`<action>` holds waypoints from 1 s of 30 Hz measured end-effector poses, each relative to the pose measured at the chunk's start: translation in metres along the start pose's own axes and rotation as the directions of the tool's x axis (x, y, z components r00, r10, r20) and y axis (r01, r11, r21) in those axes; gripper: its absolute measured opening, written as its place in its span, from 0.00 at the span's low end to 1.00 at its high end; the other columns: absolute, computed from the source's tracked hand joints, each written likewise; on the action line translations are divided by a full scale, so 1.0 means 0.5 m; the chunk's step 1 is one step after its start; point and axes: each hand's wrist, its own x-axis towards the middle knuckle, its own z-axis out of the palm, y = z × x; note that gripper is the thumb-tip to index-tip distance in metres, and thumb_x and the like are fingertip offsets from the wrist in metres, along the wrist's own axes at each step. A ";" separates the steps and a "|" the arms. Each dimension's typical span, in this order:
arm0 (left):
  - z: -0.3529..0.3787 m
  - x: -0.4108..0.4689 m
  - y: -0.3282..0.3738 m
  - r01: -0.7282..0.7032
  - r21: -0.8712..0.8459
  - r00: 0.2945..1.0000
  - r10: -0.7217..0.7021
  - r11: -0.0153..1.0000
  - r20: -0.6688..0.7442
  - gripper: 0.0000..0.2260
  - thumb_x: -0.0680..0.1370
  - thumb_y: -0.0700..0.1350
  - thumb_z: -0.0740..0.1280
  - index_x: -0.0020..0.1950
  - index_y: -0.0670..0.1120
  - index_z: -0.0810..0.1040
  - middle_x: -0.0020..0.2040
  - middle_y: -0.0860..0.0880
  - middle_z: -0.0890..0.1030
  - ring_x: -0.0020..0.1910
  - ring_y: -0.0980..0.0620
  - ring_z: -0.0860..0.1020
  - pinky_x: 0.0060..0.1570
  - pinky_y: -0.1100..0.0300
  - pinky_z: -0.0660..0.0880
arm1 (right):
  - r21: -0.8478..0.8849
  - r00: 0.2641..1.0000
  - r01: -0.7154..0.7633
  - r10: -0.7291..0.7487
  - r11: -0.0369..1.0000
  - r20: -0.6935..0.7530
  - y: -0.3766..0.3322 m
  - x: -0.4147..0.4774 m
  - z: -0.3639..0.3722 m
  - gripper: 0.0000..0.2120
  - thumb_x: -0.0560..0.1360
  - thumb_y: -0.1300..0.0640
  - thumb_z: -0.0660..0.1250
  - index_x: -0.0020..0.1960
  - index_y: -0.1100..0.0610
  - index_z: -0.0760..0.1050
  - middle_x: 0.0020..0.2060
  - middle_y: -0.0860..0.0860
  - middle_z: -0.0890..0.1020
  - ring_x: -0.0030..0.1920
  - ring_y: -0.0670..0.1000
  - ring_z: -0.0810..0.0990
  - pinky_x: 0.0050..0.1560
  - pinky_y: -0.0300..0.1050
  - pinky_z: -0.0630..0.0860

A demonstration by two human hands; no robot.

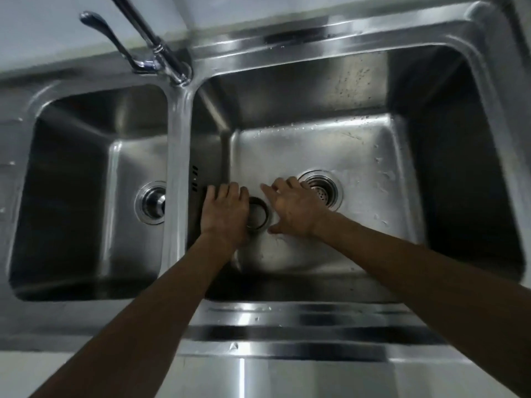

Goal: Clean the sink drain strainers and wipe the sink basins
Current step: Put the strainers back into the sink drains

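Both my hands reach down into the right basin (373,156) of a steel double sink. My left hand (224,211) grips a round metal strainer basket (260,215) on the basin floor, its open rim showing to the right of my fingers. My right hand (293,208) hovers spread beside it, fingers straight, its fingertips over the left edge of the right drain (323,189), whose perforated inner cup shows. The left basin (86,168) holds a drain (150,205) with its strainer plug seated, partly hidden by the divider.
A chrome faucet (161,53) with a lever handle (97,23) rises from the back ledge above the divider (178,168). Water drops speckle the right basin's back wall and floor. The steel front rim (287,334) runs below my arms.
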 end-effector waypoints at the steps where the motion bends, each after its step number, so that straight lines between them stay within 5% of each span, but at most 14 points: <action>1: 0.007 -0.004 -0.001 -0.002 0.046 1.000 0.002 0.999 0.005 0.40 0.74 0.59 0.74 0.79 0.45 0.61 0.76 0.42 0.66 0.75 0.42 0.65 0.77 0.43 0.57 | -0.006 1.000 0.002 -0.002 1.000 0.006 -0.011 0.005 0.006 0.48 0.69 0.33 0.72 0.79 0.55 0.58 0.70 0.59 0.70 0.68 0.63 0.69 0.68 0.60 0.70; 9: 0.024 0.006 0.013 0.036 -0.033 0.998 -0.038 0.999 -0.058 0.22 0.81 0.51 0.67 0.73 0.44 0.70 0.71 0.44 0.75 0.73 0.44 0.70 0.79 0.41 0.49 | 0.007 0.999 -0.020 0.021 1.000 -0.038 -0.036 0.017 0.026 0.40 0.71 0.31 0.69 0.73 0.54 0.67 0.64 0.56 0.76 0.64 0.62 0.75 0.63 0.57 0.71; 21: -0.103 -0.041 0.005 -0.120 -0.256 0.937 0.023 0.959 -0.349 0.35 0.72 0.60 0.75 0.74 0.46 0.69 0.72 0.45 0.68 0.70 0.44 0.70 0.70 0.45 0.61 | -0.026 0.987 -0.116 0.113 0.993 -0.118 -0.012 -0.106 -0.170 0.39 0.69 0.37 0.74 0.74 0.51 0.67 0.64 0.55 0.76 0.63 0.59 0.75 0.62 0.56 0.73; 30: -0.183 -0.111 -0.143 -0.028 -0.317 0.867 -0.136 0.948 -0.480 0.37 0.71 0.59 0.77 0.75 0.49 0.67 0.74 0.45 0.66 0.71 0.43 0.70 0.71 0.44 0.61 | -0.021 0.965 -0.049 0.042 0.999 -0.258 -0.118 -0.067 -0.317 0.38 0.68 0.39 0.77 0.72 0.51 0.70 0.60 0.54 0.78 0.59 0.59 0.78 0.57 0.52 0.74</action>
